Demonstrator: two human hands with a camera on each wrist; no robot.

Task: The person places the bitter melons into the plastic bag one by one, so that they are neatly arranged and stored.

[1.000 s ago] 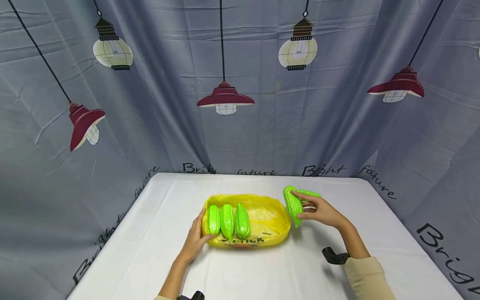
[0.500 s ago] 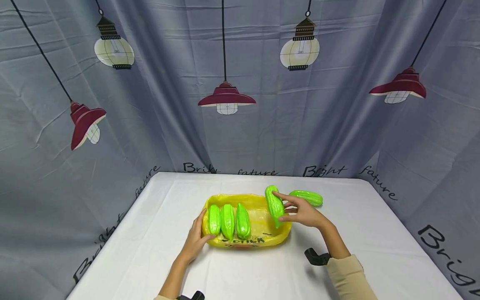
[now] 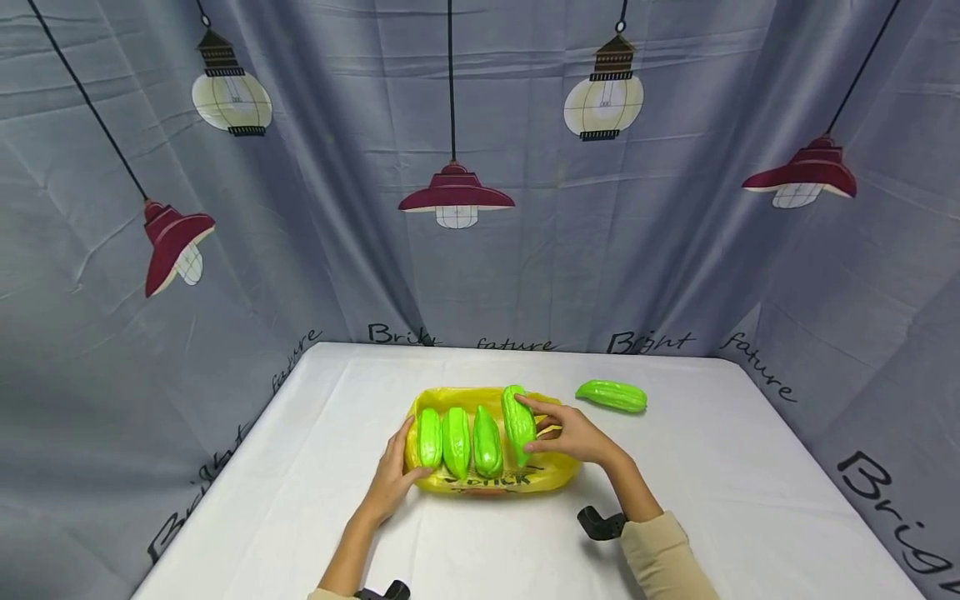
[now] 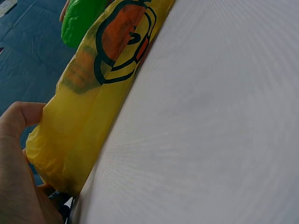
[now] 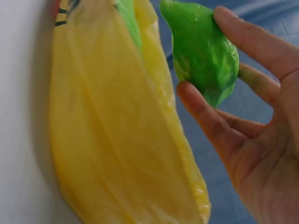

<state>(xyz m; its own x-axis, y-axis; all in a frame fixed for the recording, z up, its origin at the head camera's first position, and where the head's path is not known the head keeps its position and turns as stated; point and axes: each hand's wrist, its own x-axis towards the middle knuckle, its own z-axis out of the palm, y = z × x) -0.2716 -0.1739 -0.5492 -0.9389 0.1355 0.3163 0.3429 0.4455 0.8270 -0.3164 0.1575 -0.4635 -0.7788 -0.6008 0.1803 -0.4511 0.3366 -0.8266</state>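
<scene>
My right hand [image 3: 573, 433] pinches a bright green bitter melon [image 3: 517, 423] between thumb and fingers, above the right half of a basket covered in yellow plastic [image 3: 551, 479]. In the right wrist view this bitter melon [image 5: 203, 51] is above the basket's rim. Three more bitter melons lie side by side in the basket: a left one [image 3: 430, 439], a middle one [image 3: 456, 442] and a right one [image 3: 487, 442]. My left hand [image 3: 392, 479] grips the basket's left end; the left wrist view shows its thumb at the yellow plastic [image 4: 70, 135].
Another bitter melon [image 3: 612, 396] lies on the white table [image 3: 675, 467], behind and to the right of the basket. A grey-blue curtain [image 3: 480, 275] printed with lamps hangs behind the table. Each wrist carries a black mount, the right one [image 3: 600, 523] near the tabletop.
My right hand has carried the bitter melon leftward from beside the basket to over it, next to the other three. The left hand has stayed at the basket's left end.
</scene>
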